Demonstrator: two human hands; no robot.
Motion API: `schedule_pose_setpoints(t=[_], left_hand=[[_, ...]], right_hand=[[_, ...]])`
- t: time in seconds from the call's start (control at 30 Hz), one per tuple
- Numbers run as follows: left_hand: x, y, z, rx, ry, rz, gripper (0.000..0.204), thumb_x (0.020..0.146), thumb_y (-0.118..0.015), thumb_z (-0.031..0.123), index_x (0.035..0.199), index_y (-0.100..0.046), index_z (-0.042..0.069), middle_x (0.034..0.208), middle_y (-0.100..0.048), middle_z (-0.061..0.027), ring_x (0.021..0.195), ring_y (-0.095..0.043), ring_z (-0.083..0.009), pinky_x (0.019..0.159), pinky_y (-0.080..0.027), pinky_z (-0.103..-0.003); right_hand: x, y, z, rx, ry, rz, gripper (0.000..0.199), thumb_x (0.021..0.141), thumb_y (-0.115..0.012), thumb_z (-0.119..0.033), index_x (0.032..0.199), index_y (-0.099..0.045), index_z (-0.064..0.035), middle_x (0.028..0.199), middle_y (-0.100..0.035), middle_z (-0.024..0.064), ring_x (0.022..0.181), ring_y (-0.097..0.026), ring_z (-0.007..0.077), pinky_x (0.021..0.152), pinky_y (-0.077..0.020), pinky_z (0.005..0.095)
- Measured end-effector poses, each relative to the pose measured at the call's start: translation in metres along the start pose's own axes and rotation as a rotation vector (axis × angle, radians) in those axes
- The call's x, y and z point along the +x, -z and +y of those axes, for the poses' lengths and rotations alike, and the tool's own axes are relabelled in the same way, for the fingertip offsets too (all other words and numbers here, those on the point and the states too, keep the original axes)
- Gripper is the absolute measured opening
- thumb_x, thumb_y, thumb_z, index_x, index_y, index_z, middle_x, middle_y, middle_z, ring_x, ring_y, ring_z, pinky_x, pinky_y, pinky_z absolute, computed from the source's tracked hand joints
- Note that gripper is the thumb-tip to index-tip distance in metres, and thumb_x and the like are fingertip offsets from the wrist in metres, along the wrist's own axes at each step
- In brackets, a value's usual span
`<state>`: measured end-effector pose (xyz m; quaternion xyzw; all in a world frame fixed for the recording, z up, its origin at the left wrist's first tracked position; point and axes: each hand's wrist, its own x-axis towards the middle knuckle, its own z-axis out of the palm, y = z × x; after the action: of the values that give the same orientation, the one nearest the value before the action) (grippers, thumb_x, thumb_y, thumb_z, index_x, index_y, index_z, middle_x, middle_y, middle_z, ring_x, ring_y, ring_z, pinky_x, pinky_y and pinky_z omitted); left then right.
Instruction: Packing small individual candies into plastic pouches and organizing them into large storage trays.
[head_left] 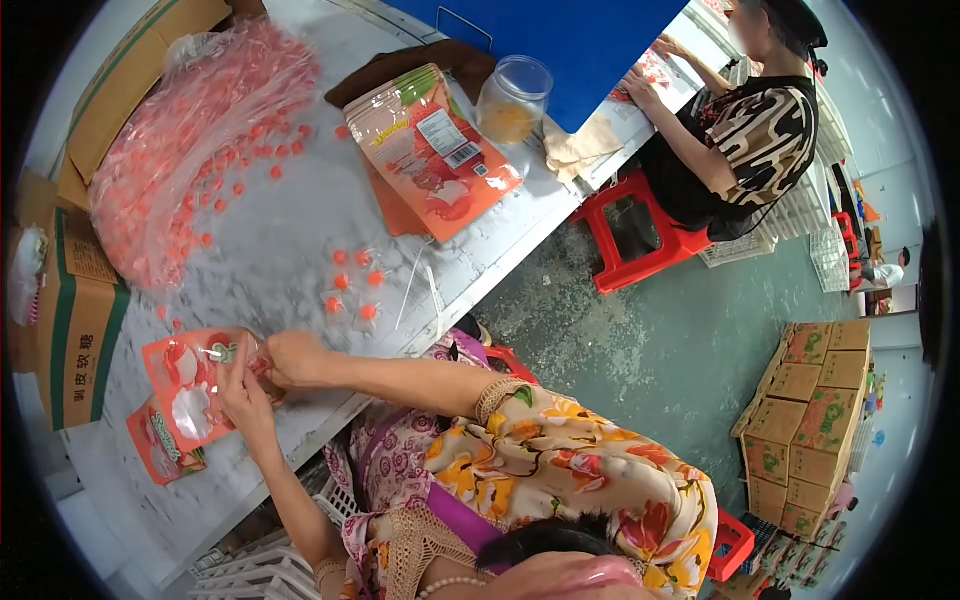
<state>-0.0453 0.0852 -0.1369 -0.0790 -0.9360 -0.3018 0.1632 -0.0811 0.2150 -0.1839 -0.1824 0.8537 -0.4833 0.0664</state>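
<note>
A red printed pouch with a picture of peeled fruit is held just above the table, near its edge. My left hand grips its right side, fingers laid over the printed front. My right hand is closed like a fist at the pouch's upper right edge; its fingertips are partly hidden. Under the held pouch lie more red and green pouches. Several small wrapped red candies lie in a cluster on the table beyond my right hand.
A large heap of wrapped red candies spreads over the table, beside cardboard boxes. Stacked pouches, a clear jar and a cloth lie farther right. A co-worker sits near a red stool.
</note>
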Motion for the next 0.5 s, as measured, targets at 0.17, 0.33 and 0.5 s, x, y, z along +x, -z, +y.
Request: schedule_pose_setpoints(t=[0.17, 0.33, 0.5], left_hand=[[-0.005, 0.006, 0.016, 0.086, -0.089, -0.089, 0.038, 0.086, -0.048, -0.003, 0.119, -0.064, 0.007, 0.093, -0.055, -0.0135, 0.087, -0.056, -0.0287, 0.081, -0.044, -0.037], [-0.006, 0.019, 0.000, -0.059, 0.053, -0.159, 0.032, 0.092, -0.049, 0.003, 0.119, -0.064, 0.005, 0.108, -0.063, -0.0142, 0.105, -0.059, -0.0278, 0.092, -0.044, -0.033], [-0.019, 0.020, -0.018, -0.266, 0.310, -0.063, 0.031, 0.089, -0.049, 0.002, 0.114, -0.066, 0.003, 0.119, -0.063, -0.0178, 0.114, -0.058, -0.0302, 0.097, -0.045, -0.036]], right_hand=[[0.013, 0.003, -0.004, 0.494, -0.359, -0.342, 0.017, 0.071, -0.062, -0.013, 0.073, -0.066, 0.0029, 0.061, -0.062, 0.0185, 0.054, -0.063, 0.0320, 0.044, -0.0459, 0.0454], [0.026, -0.014, 0.004, 0.957, -0.514, -0.462, 0.015, 0.077, -0.062, -0.015, 0.077, -0.065, 0.0001, 0.061, -0.060, 0.0120, 0.044, -0.057, 0.0244, 0.035, -0.0399, 0.0381], [0.010, -0.004, -0.010, 0.668, 0.447, -0.279, 0.030, 0.077, -0.066, -0.022, 0.099, -0.062, -0.0016, 0.090, -0.066, 0.0123, 0.076, -0.064, 0.0271, 0.064, -0.0522, 0.0396]])
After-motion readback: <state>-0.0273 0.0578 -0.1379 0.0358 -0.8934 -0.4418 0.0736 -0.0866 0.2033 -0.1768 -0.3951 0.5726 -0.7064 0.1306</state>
